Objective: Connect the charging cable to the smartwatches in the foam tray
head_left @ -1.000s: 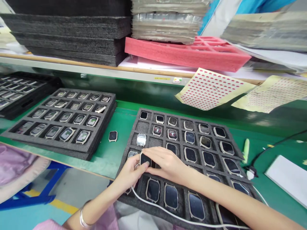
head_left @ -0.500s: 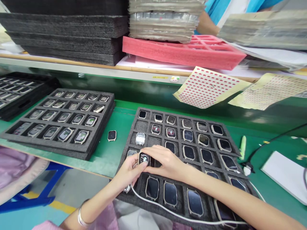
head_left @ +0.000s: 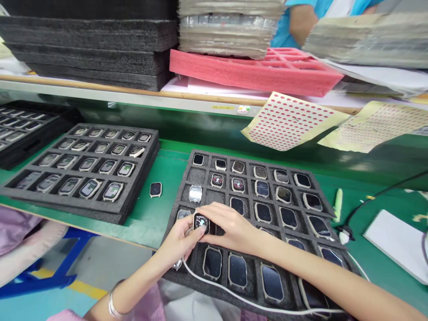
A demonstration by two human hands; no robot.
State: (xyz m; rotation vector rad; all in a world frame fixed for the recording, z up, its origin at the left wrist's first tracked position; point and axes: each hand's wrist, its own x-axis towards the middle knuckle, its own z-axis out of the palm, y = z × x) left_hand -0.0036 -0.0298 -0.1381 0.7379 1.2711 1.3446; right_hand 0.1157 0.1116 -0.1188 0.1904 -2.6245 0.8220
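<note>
A smartwatch (head_left: 201, 222) without a strap, its dial lit, is held between my two hands above the black foam tray (head_left: 190, 174). My left hand (head_left: 180, 238) grips it from the left, the thumb over the lower edge of its screen. My right hand (head_left: 230, 223) closes on its right side with the fingers over the top edge. A white cable (head_left: 230, 293) runs from under my left hand across the tray's front; where it ends beneath the watch is hidden. Several more watch bodies sit in the compartments, such as the dark-screened one (head_left: 212, 262) in the front row.
A lone watch (head_left: 155, 189) lies on the green table (head_left: 159, 166). At left stands another foam tray (head_left: 125, 203) of watches. Black foam (head_left: 100, 58) and a pink tray (head_left: 247, 73) rest on the shelf above. To the right are a green pen-like stick (head_left: 338, 205) and a white box (head_left: 397, 245).
</note>
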